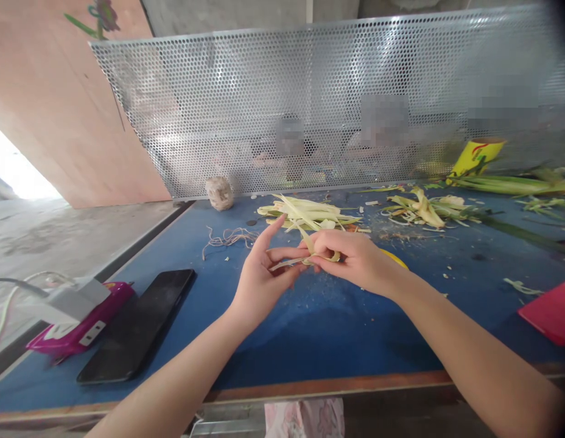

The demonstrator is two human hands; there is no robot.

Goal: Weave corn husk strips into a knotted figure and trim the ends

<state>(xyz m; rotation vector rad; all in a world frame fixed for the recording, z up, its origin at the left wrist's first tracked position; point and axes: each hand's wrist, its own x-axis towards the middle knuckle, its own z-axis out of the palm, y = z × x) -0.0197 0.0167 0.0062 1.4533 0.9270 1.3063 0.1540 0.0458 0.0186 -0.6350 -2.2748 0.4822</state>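
Note:
Above the blue tabletop (328, 340), my two hands meet on a pale, yellow-green husk strip (308, 242). With thumb and fingers closed, my left hand (266, 267) pinches one thin end, its index finger pointing up. Opposite it, my right hand (344, 255) grips the strip, which bends into a small loop at the fingertips. Just behind them lies a pile of pale husk leaves (310, 210). A tangle of thin brown string (230, 238) rests left of the pile. Partly hidden by my right hand is a yellow object (394, 258).
At left are a black phone (139, 328) and a purple power strip (81, 328) with a white charger (77, 298). A perforated metal panel (246, 109) stands behind, near a whitish lump (219, 193). More husk scraps (426, 210), a yellow can (477, 158) and a red object (551, 310) lie right.

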